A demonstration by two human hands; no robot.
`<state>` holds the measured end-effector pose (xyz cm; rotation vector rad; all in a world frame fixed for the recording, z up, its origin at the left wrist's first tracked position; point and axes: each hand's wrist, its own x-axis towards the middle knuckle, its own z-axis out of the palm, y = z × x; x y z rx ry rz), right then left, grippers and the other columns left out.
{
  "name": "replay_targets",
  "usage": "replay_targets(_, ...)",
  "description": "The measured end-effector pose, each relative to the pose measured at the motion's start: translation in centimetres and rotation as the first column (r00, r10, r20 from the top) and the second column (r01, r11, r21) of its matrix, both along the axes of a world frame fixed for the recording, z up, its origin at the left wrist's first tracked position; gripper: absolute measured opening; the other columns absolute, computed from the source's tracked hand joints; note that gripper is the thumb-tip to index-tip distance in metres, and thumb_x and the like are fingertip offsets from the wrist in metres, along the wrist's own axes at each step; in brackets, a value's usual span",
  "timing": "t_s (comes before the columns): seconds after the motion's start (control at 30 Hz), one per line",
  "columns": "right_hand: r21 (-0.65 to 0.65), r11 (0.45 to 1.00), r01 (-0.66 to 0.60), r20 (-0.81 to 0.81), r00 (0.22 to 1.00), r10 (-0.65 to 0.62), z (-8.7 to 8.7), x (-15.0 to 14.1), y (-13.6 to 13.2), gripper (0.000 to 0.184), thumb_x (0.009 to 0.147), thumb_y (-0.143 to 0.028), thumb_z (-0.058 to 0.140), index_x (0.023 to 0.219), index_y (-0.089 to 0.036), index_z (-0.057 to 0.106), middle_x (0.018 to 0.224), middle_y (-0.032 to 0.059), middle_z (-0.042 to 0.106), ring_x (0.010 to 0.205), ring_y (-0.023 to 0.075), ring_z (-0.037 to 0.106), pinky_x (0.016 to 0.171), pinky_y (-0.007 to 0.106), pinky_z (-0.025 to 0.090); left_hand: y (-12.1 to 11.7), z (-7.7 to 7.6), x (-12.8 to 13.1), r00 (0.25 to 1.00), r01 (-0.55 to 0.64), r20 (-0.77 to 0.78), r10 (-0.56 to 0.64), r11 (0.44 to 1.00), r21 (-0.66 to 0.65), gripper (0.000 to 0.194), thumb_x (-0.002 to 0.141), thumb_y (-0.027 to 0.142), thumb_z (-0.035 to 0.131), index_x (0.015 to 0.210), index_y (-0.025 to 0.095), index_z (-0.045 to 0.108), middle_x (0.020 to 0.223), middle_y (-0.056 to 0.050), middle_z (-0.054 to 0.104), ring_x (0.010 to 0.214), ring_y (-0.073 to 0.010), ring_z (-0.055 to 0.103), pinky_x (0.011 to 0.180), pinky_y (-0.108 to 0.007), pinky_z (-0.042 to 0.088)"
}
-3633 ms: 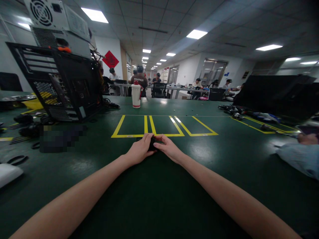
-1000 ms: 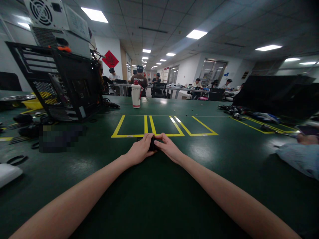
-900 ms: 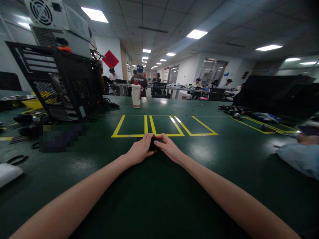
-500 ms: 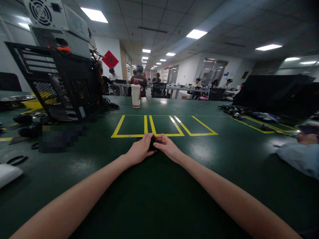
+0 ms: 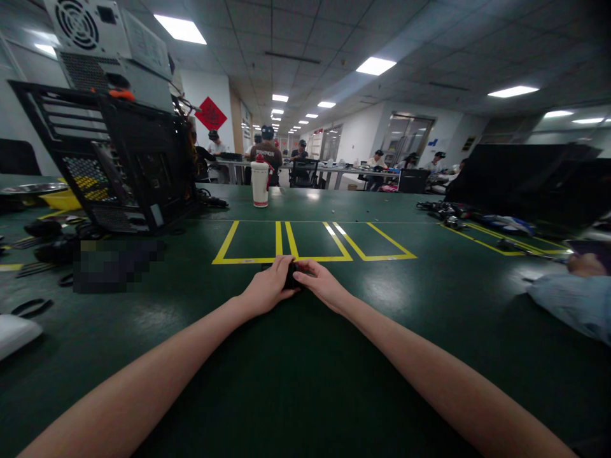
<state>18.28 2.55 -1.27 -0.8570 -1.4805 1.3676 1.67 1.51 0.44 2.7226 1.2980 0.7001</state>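
A small black object (image 5: 291, 277) sits between my two hands, low over the green table (image 5: 296, 362); its kind cannot be made out because the fingers cover most of it. My left hand (image 5: 270, 284) wraps around it from the left, fingers on top and thumb at the near side. From the right, my right hand (image 5: 321, 284) holds its fingertips and thumb against the same object, closed in a pinch. Just beyond both hands lie the yellow tape outlines (image 5: 316, 258) on the tabletop.
A black computer case (image 5: 138, 165) with power supplies (image 5: 95, 32) on top stands at left. A white cup (image 5: 260, 184) stands behind the tape. Cables (image 5: 449, 211) lie at right, near another person's sleeve (image 5: 573, 299). People work at far tables.
The right fingers have shifted very slightly against the black object. Both hands otherwise keep their place and grip.
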Motion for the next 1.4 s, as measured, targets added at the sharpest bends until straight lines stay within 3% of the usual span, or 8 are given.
replay_targets(0.17, 0.011, 0.999, -0.047, -0.039, 0.998, 0.047, 0.4, -0.1, -0.4, 0.034, 0.062, -0.025, 0.067, 0.091, -0.024, 0.050, 0.103, 0.0002, 0.051, 0.091, 0.0156, 0.053, 0.079, 0.033, 0.043, -0.1, 0.1, 0.1, 1.000, -0.002, -0.004, 0.002, 1.000, -0.003, 0.056, 0.076, 0.033, 0.052, 0.120, 0.021, 0.019, 0.122, -0.010, 0.035, 0.091, -0.0224, 0.056, 0.069, -0.034, 0.049)
replay_targets(0.33, 0.062, 0.998, 0.016, 0.000, 1.000, -0.016, 0.5, -0.3, -0.7, 0.022, 0.069, -0.032, 0.061, 0.087, -0.023, 0.051, 0.099, 0.0001, 0.052, 0.089, 0.0146, 0.052, 0.081, 0.033, 0.041, 0.0, 0.0, 0.1, 1.000, -0.005, 0.006, 0.005, 1.000, 0.004, 0.054, 0.076, 0.033, 0.051, 0.119, 0.021, 0.021, 0.123, -0.010, 0.034, 0.093, -0.0226, 0.055, 0.071, -0.035, 0.049)
replay_targets(0.47, 0.061, 0.997, 0.048, 0.020, 0.999, -0.050, 0.4, -0.2, -0.6, 0.028, 0.068, -0.031, 0.061, 0.094, -0.023, 0.051, 0.103, 0.0019, 0.051, 0.095, 0.0157, 0.049, 0.087, 0.035, 0.038, 0.0, -0.1, 0.1, 1.000, -0.004, 0.006, 0.004, 1.000, -0.005, 0.055, 0.076, 0.033, 0.052, 0.119, 0.021, 0.020, 0.123, -0.010, 0.034, 0.091, -0.0218, 0.056, 0.071, -0.035, 0.049)
replay_targets(0.7, 0.026, 0.999, -0.029, -0.023, 0.999, 0.029, 0.7, -0.1, -0.8, 0.032, 0.063, -0.026, 0.066, 0.091, -0.023, 0.050, 0.101, 0.0005, 0.051, 0.092, 0.0152, 0.052, 0.083, 0.034, 0.041, -0.1, 0.1, 0.0, 1.000, -0.005, -0.001, 0.005, 1.000, -0.013, 0.055, 0.076, 0.033, 0.051, 0.120, 0.021, 0.020, 0.123, -0.010, 0.035, 0.090, -0.0219, 0.056, 0.069, -0.034, 0.050)
replay_targets(0.87, 0.062, 0.998, 0.002, -0.008, 1.000, -0.002, 0.8, -0.2, -1.1, 0.023, 0.068, -0.029, 0.061, 0.086, -0.022, 0.050, 0.099, 0.0005, 0.051, 0.091, 0.0145, 0.051, 0.082, 0.033, 0.042, -0.1, 0.3, 0.0, 1.000, -0.001, 0.000, 0.001, 1.000, -0.013, 0.054, 0.077, 0.035, 0.049, 0.120, 0.022, 0.019, 0.123, -0.010, 0.034, 0.093, -0.0228, 0.055, 0.071, -0.036, 0.050)
replay_targets(1.03, 0.027, 0.999, 0.036, 0.014, 0.999, -0.036, 0.7, -0.2, -0.8, 0.032, 0.067, -0.027, 0.063, 0.096, -0.022, 0.050, 0.102, 0.0026, 0.050, 0.096, 0.0166, 0.050, 0.086, 0.035, 0.040, -0.3, 0.4, 0.1, 1.000, -0.016, -0.009, 0.016, 0.999, -0.033, 0.053, 0.077, 0.034, 0.049, 0.120, 0.022, 0.019, 0.123, -0.010, 0.034, 0.094, -0.0230, 0.055, 0.072, -0.036, 0.050)
replay_targets(1.27, 0.040, 0.998, -0.043, -0.040, 0.998, 0.045, 0.5, -0.3, -0.6, 0.034, 0.062, -0.021, 0.067, 0.090, -0.023, 0.048, 0.102, 0.0000, 0.050, 0.091, 0.0151, 0.052, 0.080, 0.033, 0.042, -0.1, 0.2, 0.1, 1.000, -0.010, -0.017, 0.010, 1.000, -0.006, 0.055, 0.076, 0.032, 0.052, 0.120, 0.020, 0.019, 0.122, -0.011, 0.035, 0.090, -0.0228, 0.056, 0.068, -0.034, 0.050)
replay_targets(1.4, 0.061, 0.998, -0.026, -0.031, 0.999, 0.028, 0.7, -0.3, -0.9, 0.025, 0.066, -0.026, 0.063, 0.086, -0.022, 0.048, 0.096, -0.0003, 0.051, 0.086, 0.0136, 0.052, 0.077, 0.031, 0.042, 0.1, 0.0, 0.0, 1.000, 0.001, -0.002, -0.001, 1.000, 0.010, 0.055, 0.076, 0.033, 0.051, 0.120, 0.020, 0.020, 0.122, -0.011, 0.035, 0.091, -0.0228, 0.056, 0.068, -0.034, 0.049)
